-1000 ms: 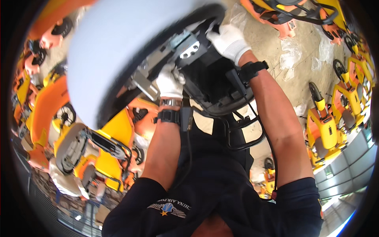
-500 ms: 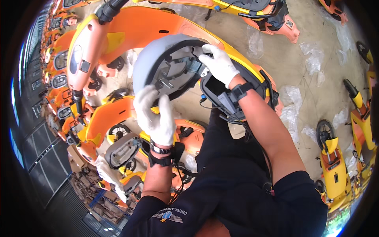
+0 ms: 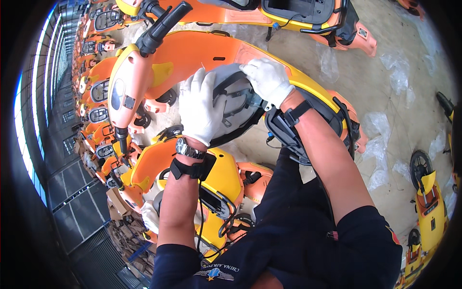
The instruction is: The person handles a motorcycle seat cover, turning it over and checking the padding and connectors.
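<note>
A grey scooter seat (image 3: 231,72) stands tipped up with its hollow underside and metal hinge parts facing me. It belongs to an orange and yellow scooter (image 3: 192,50). My left hand (image 3: 197,108), in a white glove, wraps the seat's left end, fingers stretched over the outer side and thumb by the inner rim. At the upper right rim, close to the hinge, my gloved right hand (image 3: 268,81) has its fingers bent onto the edge. The dark seat compartment (image 3: 315,113) lies under my right wrist, partly hidden by the forearm.
The scooter's handlebar (image 3: 163,29) rises at upper left. A yellow scooter (image 3: 224,178) stands close on the near left, another (image 3: 426,207) at far right. Clear plastic wrap (image 3: 378,149) litters the floor. Rows of scooters (image 3: 98,91) run along the left.
My left hand has moved up and closed onto the seat's left end. The right hand stays at the rim. The whole view has shifted, with the scooter now further right and lower.
</note>
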